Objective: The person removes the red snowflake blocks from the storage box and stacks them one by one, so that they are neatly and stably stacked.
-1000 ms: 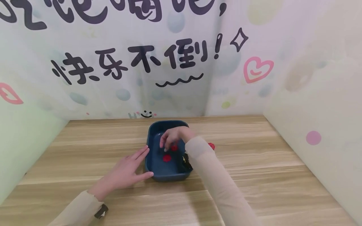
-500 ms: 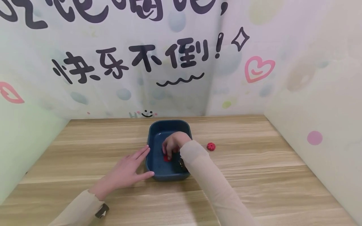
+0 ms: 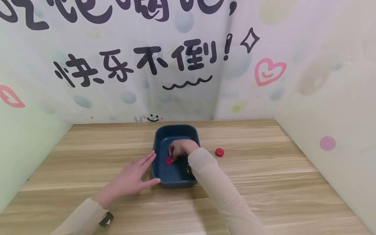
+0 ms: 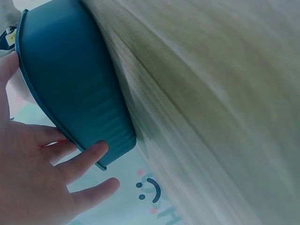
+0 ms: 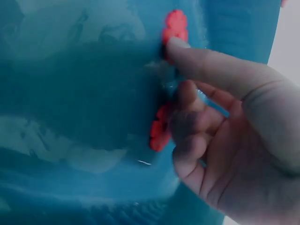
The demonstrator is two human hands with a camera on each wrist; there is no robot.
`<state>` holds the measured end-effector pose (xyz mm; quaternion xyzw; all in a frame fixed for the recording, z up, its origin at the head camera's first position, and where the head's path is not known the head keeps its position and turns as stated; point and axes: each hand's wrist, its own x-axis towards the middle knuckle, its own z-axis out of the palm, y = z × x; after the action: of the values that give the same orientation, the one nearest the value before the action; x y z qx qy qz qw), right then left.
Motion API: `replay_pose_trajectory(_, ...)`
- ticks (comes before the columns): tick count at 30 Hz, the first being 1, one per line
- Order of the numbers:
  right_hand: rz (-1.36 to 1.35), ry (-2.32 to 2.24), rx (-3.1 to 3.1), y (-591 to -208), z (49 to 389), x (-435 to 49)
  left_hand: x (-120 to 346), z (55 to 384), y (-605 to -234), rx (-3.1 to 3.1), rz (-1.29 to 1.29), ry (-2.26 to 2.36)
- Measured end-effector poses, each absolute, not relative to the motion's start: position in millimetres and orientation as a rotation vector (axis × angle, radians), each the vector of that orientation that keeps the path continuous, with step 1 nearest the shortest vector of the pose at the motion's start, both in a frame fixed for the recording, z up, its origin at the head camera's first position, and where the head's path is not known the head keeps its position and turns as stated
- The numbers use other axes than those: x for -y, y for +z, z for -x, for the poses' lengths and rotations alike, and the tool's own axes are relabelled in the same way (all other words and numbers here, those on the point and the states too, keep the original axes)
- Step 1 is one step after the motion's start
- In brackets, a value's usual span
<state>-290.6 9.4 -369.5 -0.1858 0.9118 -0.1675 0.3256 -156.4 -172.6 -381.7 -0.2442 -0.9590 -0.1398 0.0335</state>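
Observation:
A dark blue rectangular basin (image 3: 168,176) stands on the wooden table. My left hand (image 3: 129,179) lies against its left side, fingers mostly straight, thumb at the near corner; the left wrist view shows the fingers (image 4: 82,161) spread along the rim. Inside the basin, my right hand (image 3: 182,147) pinches a small red scalloped disc (image 3: 168,160) between thumb and forefinger. The right wrist view shows this disc (image 5: 176,21) by the thumb tip. A second red scalloped disc (image 5: 160,129) lies near the curled fingers, partly hidden behind them.
A red flower-shaped disc (image 3: 219,152) lies on the table (image 3: 264,182) right of the basin. Behind stands a printed backdrop (image 3: 117,101), with a pale side wall (image 3: 332,107) on the right. Black straps are on both wrists.
My right hand has reached down into the basin, taken hold of a red disc and shifted it slightly left and away. The left hand stays where it was.

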Motion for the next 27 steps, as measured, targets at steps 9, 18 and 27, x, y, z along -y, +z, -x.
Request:
replay_pose_trajectory(9, 0.628, -0.560, -2.346, -378.2, 298.0, -9.5, 172.8, 156.2, -382.8, 2.950, 0.751, -0.448)
replay_pose_trajectory(18, 0.718, -0.469, -2.374, -380.5, 298.0, -5.7, 172.9, 156.3, -382.0, 2.941, 0.772, -0.434)
replay_pose_trajectory(27, 0.749, -0.456, -2.387, -379.8, 296.3, -2.9, 173.8, 156.2, -381.3, 2.950, 0.756, -0.443)
